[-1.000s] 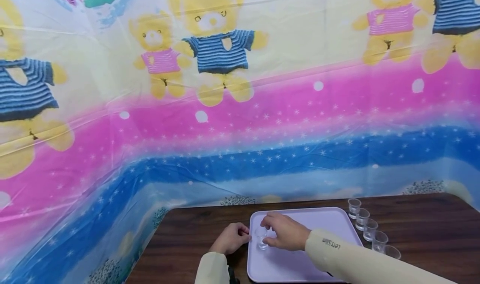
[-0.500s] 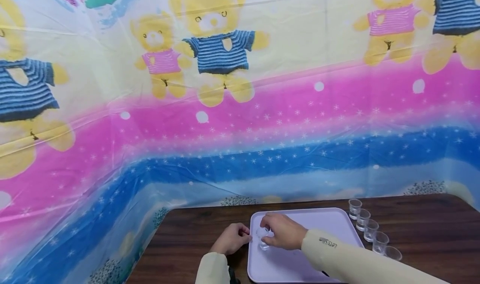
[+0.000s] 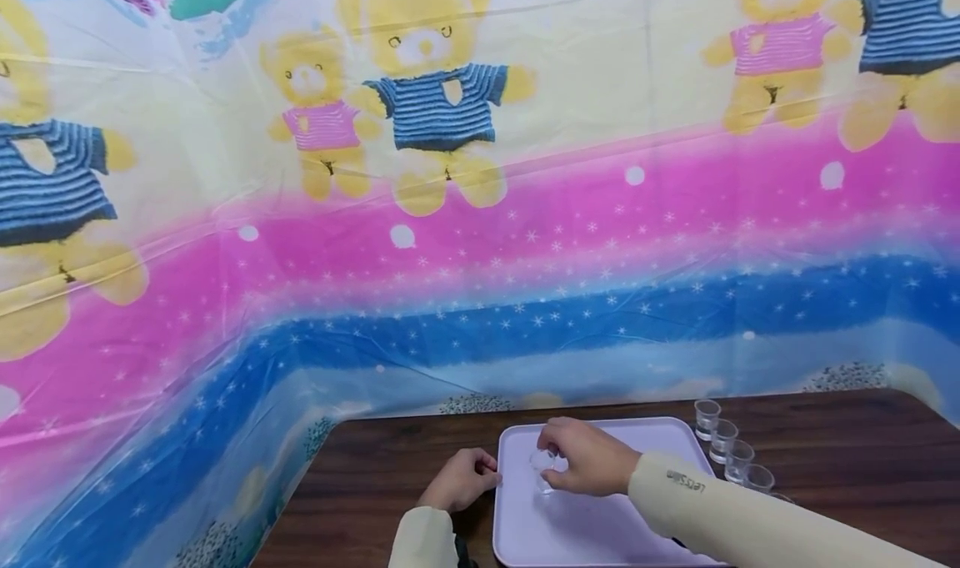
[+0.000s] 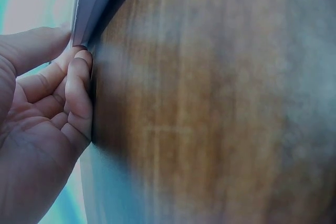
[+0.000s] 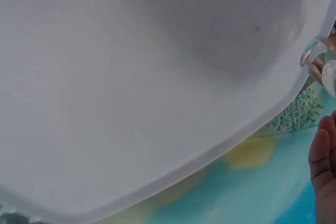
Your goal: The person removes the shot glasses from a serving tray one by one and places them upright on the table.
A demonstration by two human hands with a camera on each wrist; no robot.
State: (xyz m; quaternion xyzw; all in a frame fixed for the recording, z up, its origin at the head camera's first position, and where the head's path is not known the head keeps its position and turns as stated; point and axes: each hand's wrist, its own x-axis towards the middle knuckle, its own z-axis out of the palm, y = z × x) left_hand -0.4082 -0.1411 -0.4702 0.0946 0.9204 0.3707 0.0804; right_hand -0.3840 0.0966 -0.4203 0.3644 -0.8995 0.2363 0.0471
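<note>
Over the left part of the pale purple tray [image 3: 600, 522], my right hand [image 3: 592, 459] grips a clear shot glass [image 3: 542, 461] between thumb and fingers. The right wrist view catches that shot glass [image 5: 316, 61] at its right edge, with some fingers [image 5: 321, 156] just below it. My left hand [image 3: 463, 478] pinches the tray's left edge. Up close in the left wrist view, the thumb [image 4: 39, 48] lies against the tray rim [image 4: 94, 3] with curled fingers under it. Part of the held glass is hidden behind my right fingers.
Several more clear shot glasses [image 3: 723, 441] stand in a slanting row along the tray's right side, the nearest partly behind my sleeve [image 3: 720, 501]. All of it is on a dark wooden table [image 3: 360, 468]. A printed bear-pattern cloth [image 3: 570, 243] hangs behind.
My right hand has shifted a little to the right over the tray, carrying the shot glass along. My left hand keeps its place at the tray's edge.
</note>
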